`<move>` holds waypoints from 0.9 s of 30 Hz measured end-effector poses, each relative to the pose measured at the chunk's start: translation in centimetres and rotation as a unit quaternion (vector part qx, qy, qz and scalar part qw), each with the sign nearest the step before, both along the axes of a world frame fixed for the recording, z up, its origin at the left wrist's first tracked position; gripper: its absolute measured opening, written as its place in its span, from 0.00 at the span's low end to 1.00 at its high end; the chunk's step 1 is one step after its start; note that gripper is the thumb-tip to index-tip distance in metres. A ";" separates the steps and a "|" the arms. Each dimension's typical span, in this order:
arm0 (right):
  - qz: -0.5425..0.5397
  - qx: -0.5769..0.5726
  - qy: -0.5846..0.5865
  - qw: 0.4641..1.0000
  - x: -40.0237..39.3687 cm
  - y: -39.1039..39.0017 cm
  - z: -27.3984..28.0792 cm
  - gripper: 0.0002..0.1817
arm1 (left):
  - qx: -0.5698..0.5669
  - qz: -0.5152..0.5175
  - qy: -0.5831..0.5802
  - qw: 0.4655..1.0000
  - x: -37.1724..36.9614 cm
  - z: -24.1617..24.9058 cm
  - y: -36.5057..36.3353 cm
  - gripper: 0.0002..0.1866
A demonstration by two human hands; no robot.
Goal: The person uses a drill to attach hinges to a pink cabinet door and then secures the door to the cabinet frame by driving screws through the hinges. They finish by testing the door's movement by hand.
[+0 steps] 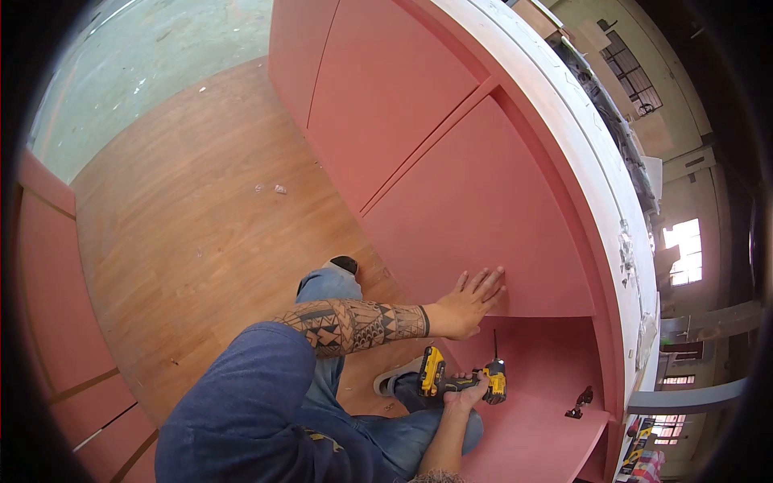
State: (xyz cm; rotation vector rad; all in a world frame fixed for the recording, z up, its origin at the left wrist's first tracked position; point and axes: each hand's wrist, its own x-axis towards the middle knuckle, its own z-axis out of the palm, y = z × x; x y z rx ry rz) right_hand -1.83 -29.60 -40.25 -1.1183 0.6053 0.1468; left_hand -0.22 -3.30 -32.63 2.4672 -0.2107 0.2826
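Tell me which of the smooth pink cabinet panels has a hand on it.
The large pink panel bordering the open pink compartment, near the yellow-and-black drill: the left hand rests on it. No hand touches the others.

We rest our left hand (469, 306) on the pink panel (483, 217) while our right hand (467, 392) grips a yellow-and-black drill (496, 381) by the open compartment (539, 346), near a dark hinge (580, 402).
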 end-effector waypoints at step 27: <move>-0.014 0.006 0.063 0.998 0.0 -2.2 -1.1 0.06 | -0.010 0.076 -0.282 0.956 3.8 11.0 -1.4 0.47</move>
